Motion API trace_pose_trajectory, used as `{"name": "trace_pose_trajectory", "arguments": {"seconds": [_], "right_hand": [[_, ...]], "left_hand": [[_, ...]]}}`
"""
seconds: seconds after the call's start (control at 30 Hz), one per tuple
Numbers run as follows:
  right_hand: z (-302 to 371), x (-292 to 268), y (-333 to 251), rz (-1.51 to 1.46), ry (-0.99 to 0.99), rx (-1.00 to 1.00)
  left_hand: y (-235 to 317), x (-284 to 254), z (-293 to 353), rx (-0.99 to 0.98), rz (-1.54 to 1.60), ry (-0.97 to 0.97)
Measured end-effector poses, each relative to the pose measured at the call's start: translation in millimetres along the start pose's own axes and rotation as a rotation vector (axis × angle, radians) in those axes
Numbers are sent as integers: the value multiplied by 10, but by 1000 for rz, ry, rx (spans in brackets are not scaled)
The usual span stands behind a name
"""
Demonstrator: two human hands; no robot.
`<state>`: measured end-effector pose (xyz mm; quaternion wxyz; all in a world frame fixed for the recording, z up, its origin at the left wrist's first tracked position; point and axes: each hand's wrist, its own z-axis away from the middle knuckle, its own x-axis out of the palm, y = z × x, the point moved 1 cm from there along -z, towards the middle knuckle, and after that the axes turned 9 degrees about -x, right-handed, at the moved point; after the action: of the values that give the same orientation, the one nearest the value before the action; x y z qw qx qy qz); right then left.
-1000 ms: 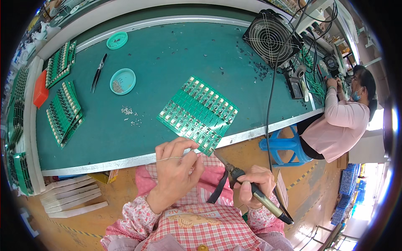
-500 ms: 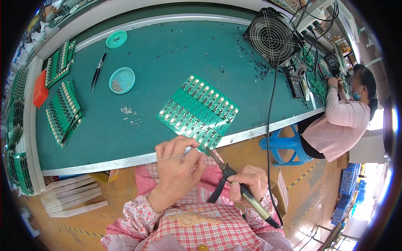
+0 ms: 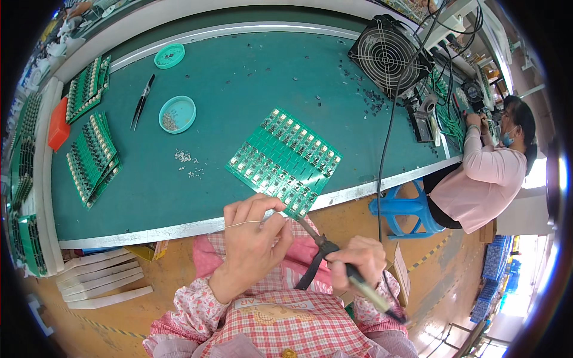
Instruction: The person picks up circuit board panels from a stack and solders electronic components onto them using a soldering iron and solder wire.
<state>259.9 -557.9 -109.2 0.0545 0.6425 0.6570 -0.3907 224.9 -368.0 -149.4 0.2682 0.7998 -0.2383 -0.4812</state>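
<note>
A green circuit board panel (image 3: 283, 161) with rows of small white and black parts lies on the bench, its near corner at the front edge. My left hand (image 3: 253, 241) is closed in a pinch by that corner, with a thin solder wire (image 3: 243, 223) running across its fingers. The wire's end is too small to make out. In my right hand (image 3: 361, 259) is a soldering iron (image 3: 370, 292), gripped by its handle. The iron's metal tip points up-left at the near corner of the panel; whether it touches cannot be told. A black strap hangs by the iron's collar.
Tweezers (image 3: 142, 102) and two turquoise dishes (image 3: 178, 115) (image 3: 169, 55) lie at the left, near loose small parts (image 3: 186, 160). Stacked boards (image 3: 92, 158) and a red box (image 3: 58, 125) stand farther left. A fan (image 3: 387, 56) and a hanging cable (image 3: 388, 143) are right, beyond them a seated co-worker (image 3: 486, 173).
The iron's tip has drawn back slightly toward me from the panel's corner, and its rear end has swung a little right. My left hand stays almost where it was.
</note>
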Motion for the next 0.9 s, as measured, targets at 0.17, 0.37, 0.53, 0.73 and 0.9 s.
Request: {"name": "trace_pose_trajectory", "arguments": {"seconds": [0.17,0.37,0.53,0.73,0.9], "right_hand": [[78,-107,-26,-117,223,520],[-19,-57,59,-225,268,646],[-55,-45,100,-276,256,687],[-144,-56,123,-304,228,681],[-149,-26,116,-172,130,518]], "left_hand": [[2,-2,-11,-10,26,-10],[30,5,-28,-22,7,-16],[44,9,-39,-31,-15,-19],[52,21,-61,-32,-29,-17],[51,33,-74,-32,-44,-22]]}}
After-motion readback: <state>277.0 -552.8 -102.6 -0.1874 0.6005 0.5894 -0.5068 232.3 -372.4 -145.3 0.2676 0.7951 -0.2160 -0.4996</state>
